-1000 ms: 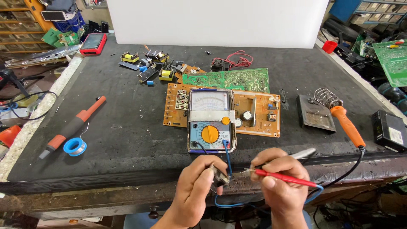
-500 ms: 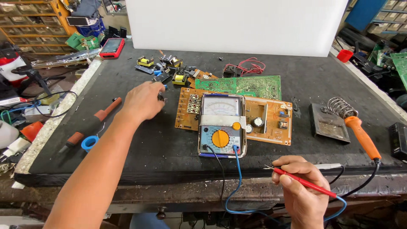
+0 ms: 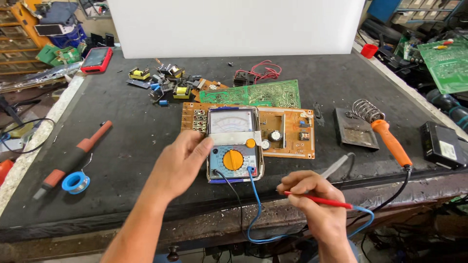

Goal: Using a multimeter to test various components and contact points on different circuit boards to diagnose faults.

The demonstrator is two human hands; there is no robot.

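Two hands were seen over the dark surface (image 3: 122, 146). The analog multimeter (image 3: 234, 145), lying on a brown circuit board (image 3: 287, 134), was touched at its left edge by the left hand (image 3: 180, 163), fingers loosely spread. A red test probe (image 3: 319, 200) was pinched in the right hand (image 3: 314, 202) near the front edge.

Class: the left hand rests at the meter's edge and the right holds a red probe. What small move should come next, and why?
Probably turn the orange dial: the left hand already touches the meter beside it, while the right hand holds the red probe clear of any board.
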